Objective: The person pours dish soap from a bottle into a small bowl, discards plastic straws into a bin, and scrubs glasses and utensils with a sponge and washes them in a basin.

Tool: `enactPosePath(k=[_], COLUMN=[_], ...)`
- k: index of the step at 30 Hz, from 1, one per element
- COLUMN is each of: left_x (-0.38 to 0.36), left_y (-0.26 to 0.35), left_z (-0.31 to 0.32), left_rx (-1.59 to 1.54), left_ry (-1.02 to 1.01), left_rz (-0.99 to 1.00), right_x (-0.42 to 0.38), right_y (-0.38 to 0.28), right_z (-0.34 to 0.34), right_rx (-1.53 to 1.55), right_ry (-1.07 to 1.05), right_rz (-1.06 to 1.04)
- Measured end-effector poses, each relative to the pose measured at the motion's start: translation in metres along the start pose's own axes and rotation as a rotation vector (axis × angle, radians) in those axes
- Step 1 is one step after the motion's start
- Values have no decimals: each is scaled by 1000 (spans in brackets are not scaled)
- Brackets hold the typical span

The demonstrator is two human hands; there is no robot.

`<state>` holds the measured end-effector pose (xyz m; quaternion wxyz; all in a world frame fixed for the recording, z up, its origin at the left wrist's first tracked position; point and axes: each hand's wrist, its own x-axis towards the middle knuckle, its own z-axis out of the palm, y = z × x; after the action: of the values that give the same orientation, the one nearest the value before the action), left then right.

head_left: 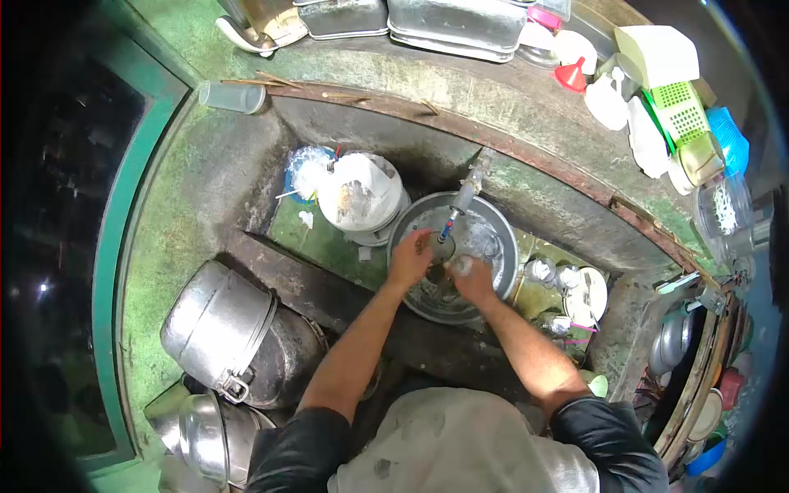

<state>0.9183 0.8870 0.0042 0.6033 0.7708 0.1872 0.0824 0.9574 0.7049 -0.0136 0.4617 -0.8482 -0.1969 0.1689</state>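
- Sitting in the sunken concrete wash trough [246, 189], a round grey metal basin [501, 246] is seen under a short tap with a blue-and-red band [457, 207]; water appears to lie in its bottom.
- Beside the basin, on its left, a white plastic bucket [362, 197] is set, with crumpled pale material inside, and a clear plastic bag [304, 171] lies against its far side.
- To the right of the basin, a white plate [593, 296] and a few small shiny cups [542, 271] are gathered in the trough.
- At lower left, a large lidded steel pot with a clasp [215, 329] is tipped on its side, and further steel bowls [201, 435] are stacked below it.
- On the far ledge, flat steel trays [456, 23], a red funnel [571, 78], a green plastic basket [682, 111] and a clear tumbler lying on its side [233, 97] are kept.
- The left hand [409, 256] is held inside the basin just below the tap, fingers curled loosely; whether anything is gripped cannot be told.
- The right hand [473, 279] is closed around a small pale object [462, 264], too blurred to be identified.
- The pale object is found over the middle of the basin, between the two hands, which are nearly touching.
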Motion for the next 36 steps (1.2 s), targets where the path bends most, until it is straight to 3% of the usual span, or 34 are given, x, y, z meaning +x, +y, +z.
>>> enactPosePath(k=[2,4,6,8,9,11,13,15,16,17,19,21,22,23,24,25,26,28,31,35,36], left_x=[9,13,9,8,8,-1,-14,-27,-36,-39,-72,-105,-119,-130,-139,-148,-158,-168,-177,-173,-168], left_y=[1,7,14,5,-4,1,12,10,8,-6,-18,5,21,15,10,11,44,66,86,85,71], left_z=[3,5,4,5,5,0,0,6,5,9,22,34,44,61,80,98,108,130,150,150,146], left_rx=[6,16,84,84,59,106,-76,-163,-243,-94,-115,167,56,-119,-73,-27,210,369,401,448,251], left_ry=[-14,-32,-20,20,54,37,68,-26,-90,-106,-249,-258,-344,-362,-342,-318,-296,-305,-339,-336,-381], left_rz=[56,113,-1,8,56,149,-17,-4,0,-64,-70,110,-118,-55,37,130,185,196,193,172,53], right_x=[-6,-10,-11,-5,-5,-6,2,-5,-14,-24,-55,-94,-112,-134,-153,-171,-190,-204,-240,-231,-222], right_y=[-11,-22,-33,-36,-35,-29,-29,-20,-14,-10,21,65,77,77,75,79,84,94,57,77,74], right_z=[3,-7,-11,-5,-3,-1,4,-6,-11,-15,-30,-31,-37,-54,-69,-74,-75,-90,-117,-119,-125], right_rx=[-189,-109,-29,24,29,11,-12,-26,178,388,531,718,783,1281,1780,1791,1380,2031,739,859,1146], right_ry=[200,140,79,117,134,130,107,70,61,44,3,99,144,29,-102,-74,-67,-213,91,70,24], right_rz=[-142,-138,-128,78,85,-142,9,140,189,232,231,422,490,553,576,569,356,573,96,84,306])
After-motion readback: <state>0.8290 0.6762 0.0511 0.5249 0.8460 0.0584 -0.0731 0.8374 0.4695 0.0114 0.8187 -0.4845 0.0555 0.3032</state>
